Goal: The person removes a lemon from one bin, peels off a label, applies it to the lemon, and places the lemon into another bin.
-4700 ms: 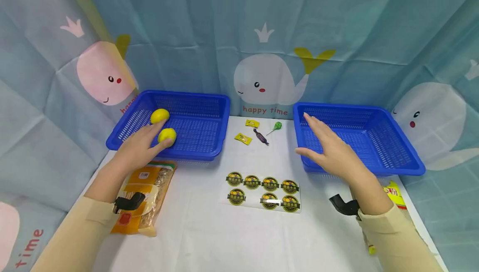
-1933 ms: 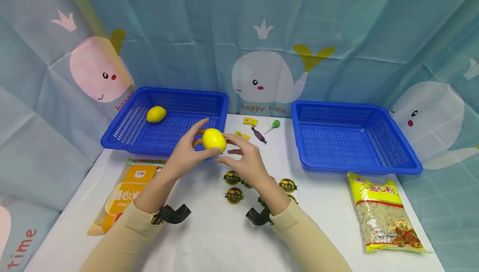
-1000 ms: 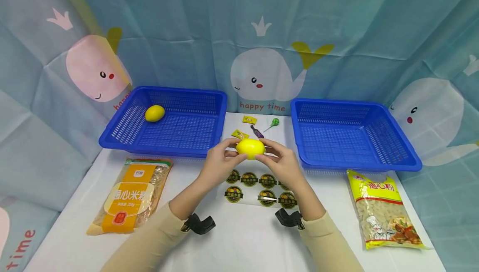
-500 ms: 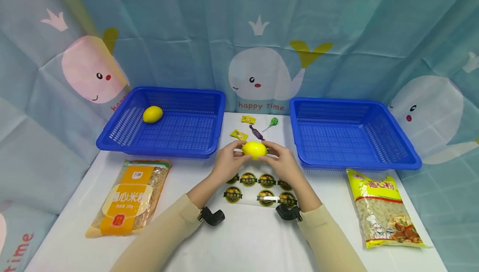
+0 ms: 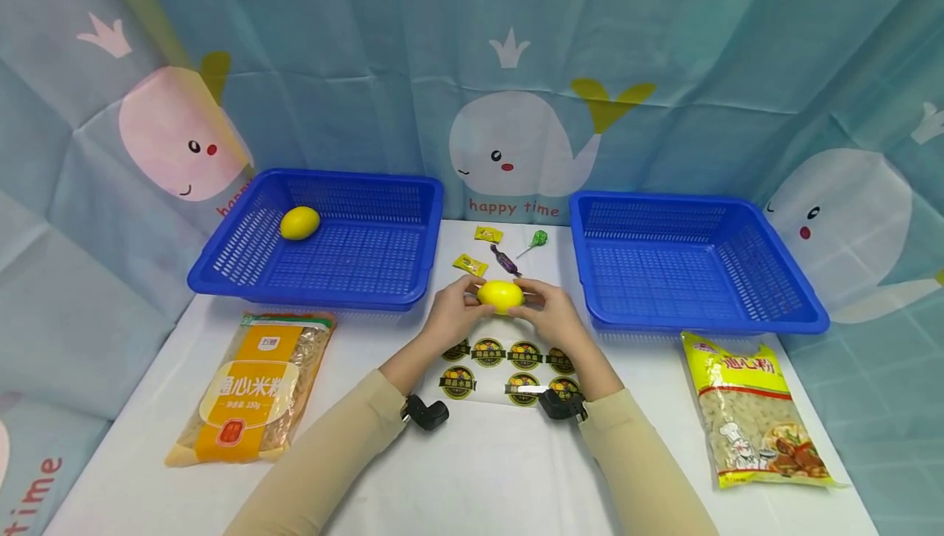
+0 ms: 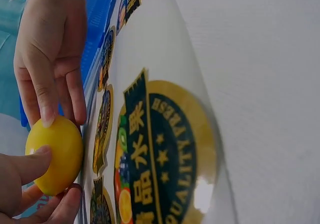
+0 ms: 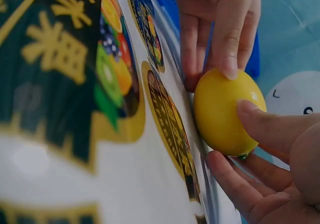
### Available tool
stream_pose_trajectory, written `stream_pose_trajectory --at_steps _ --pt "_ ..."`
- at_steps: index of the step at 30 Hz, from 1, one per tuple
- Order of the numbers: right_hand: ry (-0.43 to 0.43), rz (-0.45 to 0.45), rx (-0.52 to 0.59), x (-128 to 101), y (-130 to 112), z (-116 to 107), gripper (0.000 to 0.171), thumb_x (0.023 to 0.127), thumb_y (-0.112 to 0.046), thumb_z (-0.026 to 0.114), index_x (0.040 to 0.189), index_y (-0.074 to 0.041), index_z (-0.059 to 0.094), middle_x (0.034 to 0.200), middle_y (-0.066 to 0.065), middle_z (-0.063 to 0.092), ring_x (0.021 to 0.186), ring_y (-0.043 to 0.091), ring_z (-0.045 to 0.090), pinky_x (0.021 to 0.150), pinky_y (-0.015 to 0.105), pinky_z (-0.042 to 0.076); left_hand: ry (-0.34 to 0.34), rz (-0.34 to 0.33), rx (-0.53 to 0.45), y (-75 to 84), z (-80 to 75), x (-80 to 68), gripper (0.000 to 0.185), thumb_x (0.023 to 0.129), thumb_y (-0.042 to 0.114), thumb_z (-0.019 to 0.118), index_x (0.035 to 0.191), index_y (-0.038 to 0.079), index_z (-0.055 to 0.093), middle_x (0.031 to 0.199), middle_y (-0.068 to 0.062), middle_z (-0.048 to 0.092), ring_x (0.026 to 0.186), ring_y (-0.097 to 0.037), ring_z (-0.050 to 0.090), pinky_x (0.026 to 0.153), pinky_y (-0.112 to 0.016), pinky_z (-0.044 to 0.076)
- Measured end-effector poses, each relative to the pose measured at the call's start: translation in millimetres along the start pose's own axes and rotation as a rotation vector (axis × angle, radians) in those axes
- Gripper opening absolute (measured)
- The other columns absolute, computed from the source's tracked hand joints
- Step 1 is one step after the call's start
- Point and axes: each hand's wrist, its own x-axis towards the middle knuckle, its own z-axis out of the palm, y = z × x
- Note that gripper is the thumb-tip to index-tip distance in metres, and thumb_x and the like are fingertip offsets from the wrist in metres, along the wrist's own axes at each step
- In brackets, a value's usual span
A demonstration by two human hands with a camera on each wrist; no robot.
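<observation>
Both hands hold one yellow lemon (image 5: pixel 500 296) between them at the middle of the table. My left hand (image 5: pixel 459 308) grips its left end with thumb and fingers, and my right hand (image 5: pixel 543 312) grips its right end. In the left wrist view the lemon (image 6: pixel 55 154) sits low by the far edge of a clear sticker sheet (image 6: pixel 150 149). In the right wrist view the lemon (image 7: pixel 225 112) shows fingertips on both sides. I cannot tell whether it touches the sheet. A second lemon (image 5: pixel 299 223) lies in the left blue basket (image 5: pixel 243 274).
An empty blue basket (image 5: pixel 804 315) stands at the right. Several sweets (image 5: pixel 505 258) and a green lollipop (image 5: pixel 538 239) lie between the baskets. The sticker sheet (image 5: pixel 509 364) lies under the hands. An orange noodle bag (image 5: pixel 251 388) lies front left, a yellow bag (image 5: pixel 752 413) front right.
My left hand took one lemon out of the left basket and brought it to the middle, where my right hand joined it. Over the last second both hands lowered it slightly.
</observation>
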Motion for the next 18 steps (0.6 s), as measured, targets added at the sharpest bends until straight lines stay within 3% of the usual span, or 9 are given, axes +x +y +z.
stream_pose_trajectory --at_steps 12,18 --pt "-0.007 -0.001 0.032 2.1 -0.8 -0.2 0.068 0.087 -0.021 0.081 0.147 -0.011 0.052 0.150 0.011 0.052 0.128 0.036 0.058 0.106 0.048 0.049 -0.036 -0.001 0.067 -0.9 0.8 2.3 0.064 0.086 0.015 0.082 0.141 0.005 0.051 0.117 -0.012 0.068 0.101 -0.022 0.069 0.089 -0.033 0.058" --pt "0.005 -0.003 -0.012 3.4 -0.9 0.6 0.059 0.090 -0.018 0.078 0.144 -0.010 0.055 0.142 0.015 0.059 0.120 0.036 0.064 0.101 0.045 0.053 -0.038 -0.008 0.098 -0.7 -0.7 2.7 0.061 0.086 0.015 0.082 0.140 0.005 0.054 0.114 -0.011 0.069 0.095 -0.020 0.070 0.084 -0.031 0.058"
